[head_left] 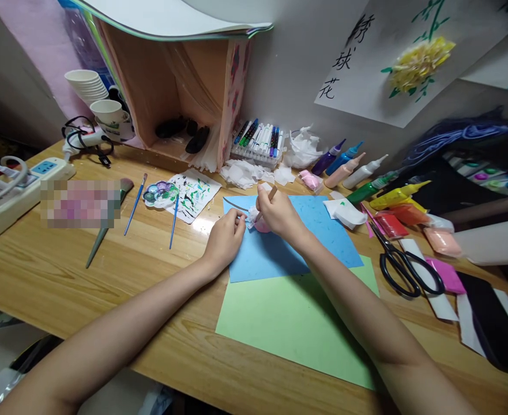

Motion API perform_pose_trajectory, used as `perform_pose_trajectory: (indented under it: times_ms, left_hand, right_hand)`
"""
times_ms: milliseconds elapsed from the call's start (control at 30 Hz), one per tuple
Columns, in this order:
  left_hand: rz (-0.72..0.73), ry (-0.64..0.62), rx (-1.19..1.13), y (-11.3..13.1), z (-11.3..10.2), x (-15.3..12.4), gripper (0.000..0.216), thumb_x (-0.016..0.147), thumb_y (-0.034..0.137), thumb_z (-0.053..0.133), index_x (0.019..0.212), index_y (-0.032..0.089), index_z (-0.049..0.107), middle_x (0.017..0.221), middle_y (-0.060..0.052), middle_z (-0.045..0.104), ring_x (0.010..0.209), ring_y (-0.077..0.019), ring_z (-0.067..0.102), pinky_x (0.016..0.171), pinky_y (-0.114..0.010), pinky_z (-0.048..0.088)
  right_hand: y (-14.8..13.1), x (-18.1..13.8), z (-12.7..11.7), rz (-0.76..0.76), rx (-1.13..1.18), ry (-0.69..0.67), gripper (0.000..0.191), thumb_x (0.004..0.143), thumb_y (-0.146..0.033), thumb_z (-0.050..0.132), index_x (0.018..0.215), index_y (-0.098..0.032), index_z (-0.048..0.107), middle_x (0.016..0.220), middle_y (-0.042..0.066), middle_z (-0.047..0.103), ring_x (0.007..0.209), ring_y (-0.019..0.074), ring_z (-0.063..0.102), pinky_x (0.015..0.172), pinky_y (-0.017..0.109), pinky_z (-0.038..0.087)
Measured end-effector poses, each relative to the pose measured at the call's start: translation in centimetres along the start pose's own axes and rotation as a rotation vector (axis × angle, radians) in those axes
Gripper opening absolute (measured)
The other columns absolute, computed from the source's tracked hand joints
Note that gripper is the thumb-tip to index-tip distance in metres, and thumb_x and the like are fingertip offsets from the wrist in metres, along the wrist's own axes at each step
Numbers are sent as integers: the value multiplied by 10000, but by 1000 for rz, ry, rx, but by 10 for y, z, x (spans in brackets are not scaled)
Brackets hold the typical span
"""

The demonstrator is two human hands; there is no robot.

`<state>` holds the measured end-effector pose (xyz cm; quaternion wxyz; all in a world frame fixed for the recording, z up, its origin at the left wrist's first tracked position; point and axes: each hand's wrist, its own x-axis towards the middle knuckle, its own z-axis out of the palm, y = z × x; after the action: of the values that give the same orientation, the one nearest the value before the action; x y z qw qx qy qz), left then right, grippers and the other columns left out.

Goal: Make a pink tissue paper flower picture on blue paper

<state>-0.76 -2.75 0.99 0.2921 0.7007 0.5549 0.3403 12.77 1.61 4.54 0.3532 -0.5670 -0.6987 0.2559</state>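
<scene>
My right hand is closed around a slim brown stick, held like a pen with its upper end showing above the fingers. Beneath it, a small bunch of crumpled white tissue and a rounded pink piece lie on the blue sheet. My left hand rests at the sheet's left edge, its fingers curled in at the tissue; whether anything is pinched there is hidden. A dark curved line runs across the sheet's upper left corner. Under the blue sheet lies a green sheet.
Left are paintbrushes, a palette, a paint-marked paper and a power strip. Behind stand a pink box, markers and torn tissue. Right are paint bottles and black scissors.
</scene>
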Motion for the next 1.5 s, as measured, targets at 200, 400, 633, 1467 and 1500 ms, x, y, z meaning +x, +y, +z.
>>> perform_pose_trajectory:
  times_ms: [200, 400, 633, 1467, 1500]
  left_hand:
    - [-23, -6, 4, 0, 0, 0, 162, 901, 227, 376, 904, 186, 532, 796, -23, 635, 746, -158, 589, 669, -259, 402]
    - [-27, -9, -1, 1, 1, 0, 175, 901, 235, 371, 916, 185, 537, 803, -25, 636, 734, -154, 586, 652, -253, 401]
    - [-26, -9, 0, 0, 1, 1, 172, 899, 232, 375, 913, 180, 539, 802, -25, 632, 726, -151, 581, 644, -249, 396]
    - [9, -9, 80, -2, 2, 1, 192, 893, 164, 350, 1006, 159, 505, 805, -44, 631, 672, -153, 580, 647, -273, 418]
    - [10, -8, 81, -1, 2, 1, 190, 892, 162, 351, 1004, 160, 505, 805, -43, 632, 675, -153, 582, 648, -272, 419]
  right_hand:
    - [1, -8, -9, 43, 121, -18, 566, 895, -547, 308, 447, -205, 358, 396, -17, 383, 400, 107, 389, 449, 255, 277]
    - [4, -11, -11, 41, 135, -27, 564, 894, -543, 319, 444, -205, 355, 392, -20, 373, 403, 106, 388, 447, 253, 283]
    - [-1, -13, -12, 44, 116, -49, 543, 906, -503, 318, 459, -199, 368, 396, -25, 386, 398, 100, 395, 468, 250, 298]
    - [4, -7, 0, 308, 261, 143, 491, 893, -483, 349, 497, -204, 433, 309, -17, 409, 303, 126, 415, 375, 245, 310]
    - [4, -6, 1, 299, 237, 141, 488, 894, -474, 349, 495, -206, 434, 310, -16, 409, 311, 129, 424, 390, 246, 323]
